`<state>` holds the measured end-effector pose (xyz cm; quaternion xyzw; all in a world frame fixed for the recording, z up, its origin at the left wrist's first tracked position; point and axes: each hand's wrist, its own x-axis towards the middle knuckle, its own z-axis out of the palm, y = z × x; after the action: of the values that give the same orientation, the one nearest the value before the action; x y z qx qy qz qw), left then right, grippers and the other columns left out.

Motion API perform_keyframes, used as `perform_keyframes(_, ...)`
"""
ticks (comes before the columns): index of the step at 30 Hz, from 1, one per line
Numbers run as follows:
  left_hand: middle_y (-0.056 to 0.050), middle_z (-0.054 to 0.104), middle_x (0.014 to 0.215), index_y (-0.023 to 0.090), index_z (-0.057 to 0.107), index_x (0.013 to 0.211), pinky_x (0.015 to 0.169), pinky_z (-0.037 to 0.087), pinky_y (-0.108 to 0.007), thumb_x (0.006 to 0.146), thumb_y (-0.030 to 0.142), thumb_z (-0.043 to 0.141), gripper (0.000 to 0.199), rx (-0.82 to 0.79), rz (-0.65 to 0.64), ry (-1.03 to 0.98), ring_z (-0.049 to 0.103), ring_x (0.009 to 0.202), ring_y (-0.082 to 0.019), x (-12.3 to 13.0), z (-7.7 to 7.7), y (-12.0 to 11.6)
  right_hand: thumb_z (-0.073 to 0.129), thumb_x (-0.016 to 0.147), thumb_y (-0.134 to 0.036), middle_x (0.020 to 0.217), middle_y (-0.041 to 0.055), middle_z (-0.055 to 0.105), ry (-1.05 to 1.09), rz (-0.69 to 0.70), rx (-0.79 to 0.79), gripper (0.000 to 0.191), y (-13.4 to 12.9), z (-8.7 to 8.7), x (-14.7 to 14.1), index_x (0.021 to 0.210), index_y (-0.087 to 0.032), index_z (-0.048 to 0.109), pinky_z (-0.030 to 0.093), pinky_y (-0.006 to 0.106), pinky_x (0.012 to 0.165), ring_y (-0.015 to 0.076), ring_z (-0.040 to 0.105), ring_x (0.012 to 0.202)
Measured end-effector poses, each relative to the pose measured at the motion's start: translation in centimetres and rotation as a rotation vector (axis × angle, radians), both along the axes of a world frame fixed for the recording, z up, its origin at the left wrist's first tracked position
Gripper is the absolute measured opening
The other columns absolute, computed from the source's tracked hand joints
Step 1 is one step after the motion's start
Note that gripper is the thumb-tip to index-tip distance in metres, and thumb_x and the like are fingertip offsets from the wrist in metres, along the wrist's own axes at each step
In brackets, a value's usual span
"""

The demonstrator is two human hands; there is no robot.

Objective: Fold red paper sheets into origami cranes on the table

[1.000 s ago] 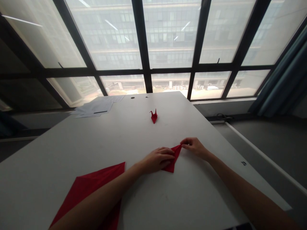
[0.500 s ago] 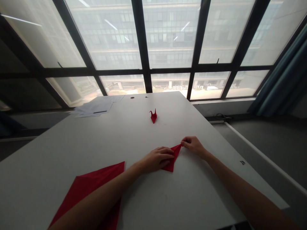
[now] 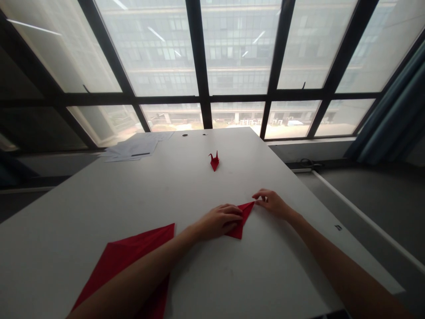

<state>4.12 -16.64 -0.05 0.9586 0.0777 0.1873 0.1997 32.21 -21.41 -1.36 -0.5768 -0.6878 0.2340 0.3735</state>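
A small folded sheet of red origami paper (image 3: 237, 231) lies on the white table (image 3: 206, 274). My left hand (image 3: 222, 220) rests flat over its left part, fingers stretched out and pressing it down, so that part is hidden. At the paper's upper right tip is my right hand (image 3: 269, 202), its thumb by the point and its index finger lifted a little apart from it. A larger red sheet (image 3: 133, 254) lies to the left, partly under my left forearm. Farther back stands a folded red paper crane (image 3: 214, 163).
White papers (image 3: 133, 146) with a dark pen (image 3: 141, 154) on them lie at the far left of the table. A dark object (image 3: 332, 315) shows at the bottom edge. Windows (image 3: 239, 53) rise behind the table, and a blue curtain (image 3: 388, 110) hangs at the right.
My right hand's finger and thumb have parted at the paper's tip, where they were pinched together. My left hand stays on the paper. The whole view has shifted slightly.
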Motion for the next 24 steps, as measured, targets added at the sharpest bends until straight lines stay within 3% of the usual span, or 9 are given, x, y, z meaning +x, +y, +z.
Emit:
perform_keyframes(5, -0.006, 0.064, 0.128, 0.026, 0.07, 0.119, 0.109, 0.043, -0.038, 0.093, 0.021, 0.059, 0.028, -0.066, -0.018, -0.013, 0.057, 0.121, -0.022, -0.11, 0.33, 0.05, 0.07, 0.079, -0.031, 0.099, 0.0059, 0.068, -0.073, 0.095, -0.026, 0.019, -0.49, 0.41, -0.17, 0.093, -0.021, 0.075, 0.048, 0.031, 0.075, 0.0175, 0.059, 0.079)
perform_keyframes(13, -0.005, 0.069, 0.112, 0.023, 0.075, 0.095, 0.1, 0.048, -0.034, 0.089, 0.025, 0.066, 0.012, -0.141, 0.034, -0.026, 0.063, 0.106, -0.02, -0.06, 0.02, 0.37, 0.072, 0.076, -0.031, 0.081, 0.0027, 0.067, -0.003, 0.188, -0.099, 0.015, -1.04, 1.02, -0.37, 0.087, -0.02, 0.074, 0.047, 0.029, 0.071, 0.0177, 0.058, 0.075)
perform_keyframes(16, -0.005, 0.063, 0.129, 0.027, 0.069, 0.117, 0.105, 0.046, -0.037, 0.085, 0.022, 0.07, 0.033, -0.101, 0.077, -0.011, 0.058, 0.118, -0.023, -0.09, -0.17, 0.4, 0.071, 0.076, -0.03, 0.079, 0.0023, 0.067, 0.026, 0.203, -0.112, 0.016, -1.1, 0.97, -0.48, 0.087, -0.019, 0.074, 0.047, 0.029, 0.069, 0.0172, 0.058, 0.072)
perform_keyframes(19, -0.006, 0.052, 0.145, 0.031, 0.051, 0.141, 0.112, 0.039, -0.042, 0.087, 0.023, 0.068, 0.057, -0.066, 0.079, 0.026, 0.047, 0.134, -0.025, -0.18, -0.25, 0.53, 0.069, 0.077, -0.03, 0.078, 0.0025, 0.068, 0.036, 0.187, -0.113, 0.015, -1.03, 0.8, -0.53, 0.085, -0.019, 0.074, 0.047, 0.029, 0.068, 0.0171, 0.058, 0.071)
perform_keyframes(24, -0.006, 0.057, 0.14, 0.028, 0.053, 0.14, 0.117, 0.034, -0.043, 0.092, 0.026, 0.062, 0.048, -0.049, 0.009, 0.064, 0.047, 0.136, -0.023, -0.22, -0.43, 0.77, 0.068, 0.079, -0.03, 0.077, 0.0027, 0.068, 0.018, 0.185, -0.095, 0.014, -0.98, 0.75, -0.56, 0.083, -0.019, 0.074, 0.046, 0.029, 0.068, 0.0172, 0.058, 0.071)
